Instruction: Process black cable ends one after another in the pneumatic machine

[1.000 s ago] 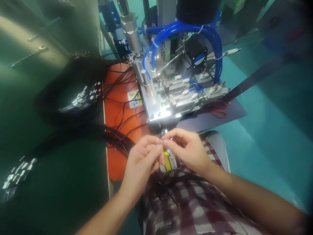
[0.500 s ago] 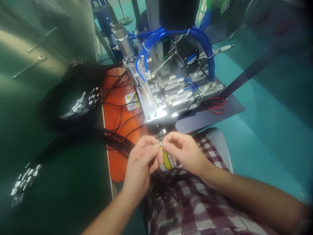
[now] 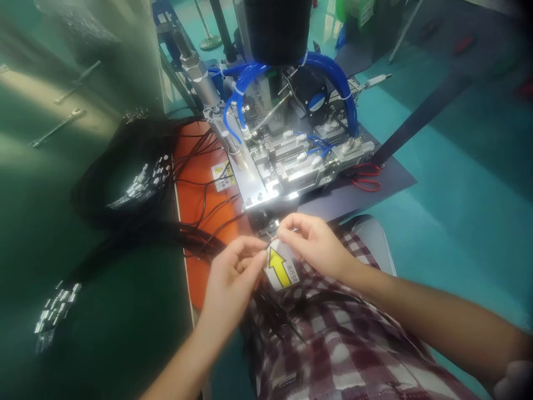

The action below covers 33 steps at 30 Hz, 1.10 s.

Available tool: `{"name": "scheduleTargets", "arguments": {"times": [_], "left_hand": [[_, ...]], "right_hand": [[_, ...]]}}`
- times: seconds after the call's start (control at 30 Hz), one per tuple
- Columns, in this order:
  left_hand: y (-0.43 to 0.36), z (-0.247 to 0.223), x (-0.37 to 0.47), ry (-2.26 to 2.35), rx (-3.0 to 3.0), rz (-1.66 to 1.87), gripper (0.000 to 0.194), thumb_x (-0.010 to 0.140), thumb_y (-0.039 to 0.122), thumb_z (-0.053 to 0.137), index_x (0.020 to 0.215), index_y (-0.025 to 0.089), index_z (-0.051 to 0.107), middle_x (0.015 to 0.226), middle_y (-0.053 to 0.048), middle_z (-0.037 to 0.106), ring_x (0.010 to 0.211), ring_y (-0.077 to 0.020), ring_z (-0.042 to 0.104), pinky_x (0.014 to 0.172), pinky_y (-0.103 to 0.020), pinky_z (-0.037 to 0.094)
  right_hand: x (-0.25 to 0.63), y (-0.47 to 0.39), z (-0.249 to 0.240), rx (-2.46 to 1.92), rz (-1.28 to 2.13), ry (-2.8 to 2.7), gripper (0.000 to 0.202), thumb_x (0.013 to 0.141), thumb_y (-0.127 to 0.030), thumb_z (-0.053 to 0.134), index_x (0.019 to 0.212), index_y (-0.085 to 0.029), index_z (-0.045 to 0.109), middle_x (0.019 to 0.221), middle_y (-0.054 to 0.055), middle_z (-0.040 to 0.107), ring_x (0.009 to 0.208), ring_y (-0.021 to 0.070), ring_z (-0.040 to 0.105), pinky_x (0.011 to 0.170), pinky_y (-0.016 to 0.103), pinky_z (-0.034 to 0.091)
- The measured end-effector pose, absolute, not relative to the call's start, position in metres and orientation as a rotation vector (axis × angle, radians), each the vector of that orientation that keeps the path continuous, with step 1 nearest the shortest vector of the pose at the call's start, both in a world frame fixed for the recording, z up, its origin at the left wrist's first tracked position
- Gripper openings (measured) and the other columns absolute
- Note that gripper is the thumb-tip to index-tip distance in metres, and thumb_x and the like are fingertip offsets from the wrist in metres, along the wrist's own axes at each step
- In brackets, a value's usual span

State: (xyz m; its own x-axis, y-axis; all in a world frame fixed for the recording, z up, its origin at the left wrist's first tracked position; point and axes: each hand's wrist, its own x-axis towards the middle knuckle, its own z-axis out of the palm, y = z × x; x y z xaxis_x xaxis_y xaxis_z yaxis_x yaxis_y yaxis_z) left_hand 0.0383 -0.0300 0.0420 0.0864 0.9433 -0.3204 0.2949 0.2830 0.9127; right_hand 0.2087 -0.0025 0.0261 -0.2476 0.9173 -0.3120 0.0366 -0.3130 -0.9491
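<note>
My left hand (image 3: 237, 266) is closed in a pinch on the end of a black cable (image 3: 268, 244). Thin wire ends (image 3: 273, 238) stick out past its fingertips. Just to the right, the thumb and forefinger of my right hand (image 3: 312, 241) pinch at these wires; their exact number is too small to tell. Below the fingers shows a white label with a yellow arrow (image 3: 281, 268). Over my lap hang more black cables (image 3: 277, 311). Directly beyond my hands stands a metal machine (image 3: 283, 161) with blue air hoses (image 3: 333, 66).
An orange board (image 3: 195, 194) carries black cables left of the machine. Coiled cable bundles with shiny metal ends (image 3: 139, 183) lie on the green table (image 3: 125, 322), beside a wrench (image 3: 58, 128). A red cord (image 3: 368, 180) rests on the grey plate (image 3: 395, 175).
My hands have drawn slightly apart, and thin wires now show between them. More of the yellow arrow label is visible. The view has shifted a little.
</note>
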Motion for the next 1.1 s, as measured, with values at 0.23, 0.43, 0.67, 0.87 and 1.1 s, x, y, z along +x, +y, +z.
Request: {"name": "scheduleTargets", "arguments": {"times": [0.23, 0.43, 0.67, 0.87, 1.1], "left_hand": [[-0.021, 0.023, 0.039, 1.565, 1.567, 0.883, 0.007, 0.086, 0.026, 0.058, 0.088, 0.021, 0.062, 0.073, 0.002, 0.063, 0.065, -0.011, 0.06, 0.058, -0.02, 0.047], [-0.016, 0.027, 0.045, 1.489, 1.243, 0.915, 0.009, 0.085, 0.026, 0.06, 0.087, 0.018, 0.058, 0.062, 0.005, 0.056, 0.047, -0.0049, 0.052, 0.042, -0.013, 0.038], [-0.019, 0.031, 0.045, 1.438, 1.097, 0.937, 0.011, 0.085, 0.027, 0.06, 0.087, 0.018, 0.057, 0.057, 0.006, 0.055, 0.043, -0.0045, 0.05, 0.039, -0.013, 0.036], [-0.02, 0.027, 0.042, 1.5, 1.339, 0.886, 0.011, 0.085, 0.028, 0.059, 0.091, 0.019, 0.061, 0.064, 0.003, 0.06, 0.049, -0.0084, 0.056, 0.043, -0.016, 0.041], [-0.015, 0.019, 0.044, 1.651, 1.794, 0.858, 0.008, 0.087, 0.023, 0.056, 0.087, 0.02, 0.063, 0.075, 0.002, 0.063, 0.059, -0.0095, 0.056, 0.053, -0.019, 0.044]], "right_hand": [[0.202, 0.004, 0.008, -1.297, 1.551, -1.173, 0.015, 0.084, -0.029, 0.06, 0.075, -0.018, 0.057, 0.055, -0.006, 0.05, 0.044, 0.0066, 0.042, 0.042, 0.019, 0.033], [0.199, 0.01, 0.015, -1.255, 1.604, -1.032, 0.016, 0.08, -0.028, 0.064, 0.074, -0.014, 0.062, 0.054, -0.006, 0.05, 0.042, 0.0048, 0.037, 0.04, 0.019, 0.03], [0.19, -0.006, 0.01, -1.302, 1.314, -1.221, 0.013, 0.084, -0.026, 0.06, 0.075, -0.017, 0.059, 0.068, -0.002, 0.057, 0.056, 0.0098, 0.049, 0.053, 0.024, 0.041], [0.195, -0.005, 0.004, -1.324, 1.308, -1.268, 0.012, 0.086, -0.027, 0.057, 0.079, -0.018, 0.058, 0.07, -0.001, 0.058, 0.057, 0.0103, 0.05, 0.054, 0.024, 0.042], [0.212, 0.008, 0.003, -1.409, 1.45, -1.114, 0.017, 0.085, -0.032, 0.058, 0.083, -0.016, 0.063, 0.055, -0.006, 0.048, 0.043, 0.0067, 0.039, 0.04, 0.02, 0.031]]}}
